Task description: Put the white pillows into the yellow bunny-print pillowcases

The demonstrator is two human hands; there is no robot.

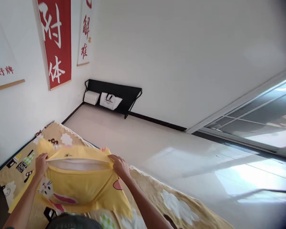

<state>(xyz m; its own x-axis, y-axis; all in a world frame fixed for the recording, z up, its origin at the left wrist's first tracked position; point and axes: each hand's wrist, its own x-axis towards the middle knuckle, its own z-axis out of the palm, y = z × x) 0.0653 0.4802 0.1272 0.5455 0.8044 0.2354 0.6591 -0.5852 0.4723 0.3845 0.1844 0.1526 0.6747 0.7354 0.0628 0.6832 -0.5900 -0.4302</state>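
Note:
A yellow pillowcase [81,186] with a printed rabbit hangs between my two hands above the patterned bed sheet [147,184]. Its long opening faces up, and something white [78,164] shows inside; I cannot tell whether it is a pillow or lining. My left hand [41,164] is closed on the left end of the opening's edge. At the right end, my right hand [119,164] grips the same edge, stretching the opening wide. The fabric below droops in loose folds, its left part slightly blurred.
A black wall-side bench [127,95] holds a white box [91,97] and a white bag [110,101]. Red and white scrolls [58,47] hang on the left wall. Glossy floor [157,149] lies beyond the bed, and a glass panel [259,111] is at right.

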